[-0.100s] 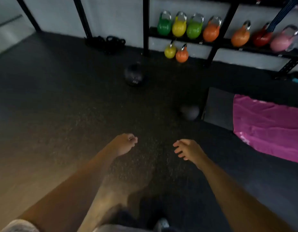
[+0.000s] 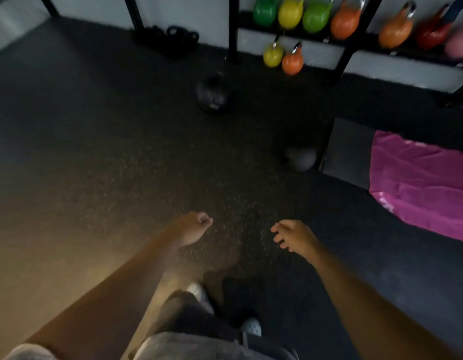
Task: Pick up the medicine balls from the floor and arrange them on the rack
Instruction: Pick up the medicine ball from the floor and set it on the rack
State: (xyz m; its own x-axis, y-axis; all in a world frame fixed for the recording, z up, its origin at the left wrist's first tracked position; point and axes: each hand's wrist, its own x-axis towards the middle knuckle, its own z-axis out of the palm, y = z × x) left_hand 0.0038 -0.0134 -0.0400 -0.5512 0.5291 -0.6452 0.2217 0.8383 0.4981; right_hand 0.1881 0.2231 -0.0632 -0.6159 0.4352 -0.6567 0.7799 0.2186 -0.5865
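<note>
From the head view, both my hands are empty. My left hand (image 2: 192, 228) is loosely curled into a fist with nothing in it, and my right hand (image 2: 292, 236) hangs with its fingers slack and slightly spread, holding nothing. So I judge I am between pickups, walking toward the next ball.

Two medicine balls lie on the floor (image 2: 108, 152). The larger black ball (image 2: 213, 96) sits ahead of me, near the foot of the rack's upright (image 2: 233, 32). The smaller dark ball (image 2: 300, 158) rests to my right, just beside the edge of a dark mat (image 2: 350, 152). Both are left to do; I cannot see any medicine ball already placed on a shelf from here, so how much is done I cannot tell.

The rack shelf (image 2: 326, 37) carries coloured kettlebells (image 2: 290, 13), with two small ones (image 2: 282, 57) lower down, so that stretch looks full.

The floor between me and both balls is bare, with plenty of room to step and crouch. On the right, the mat's raised edge and the pink towel (image 2: 420, 183) draped on it are what I would mind with my feet. A dark heap of gear (image 2: 173, 37) sits by the wall, well apart from my path.
</note>
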